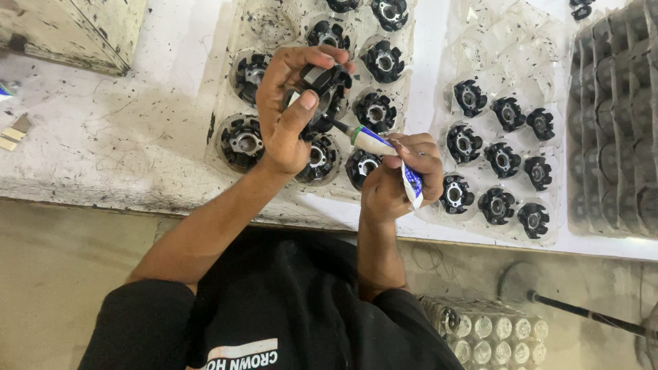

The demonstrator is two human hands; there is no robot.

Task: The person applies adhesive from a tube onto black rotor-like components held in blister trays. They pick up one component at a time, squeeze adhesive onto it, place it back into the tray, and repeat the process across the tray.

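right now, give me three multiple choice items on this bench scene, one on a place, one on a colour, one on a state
1. Where does the tube's tip point?
A. at the part in the left hand
B. at the floor
C. at the right-hand tray

2. What colour are the round parts in the clear trays?
A. red
B. black
C. yellow

3. How is the left hand?
A. flat on the bench
B. closed around a black part
C. empty, open

A: the tube in the right hand meets the black part.
B: each tray part is black.
B: the left hand grips it above the tray.
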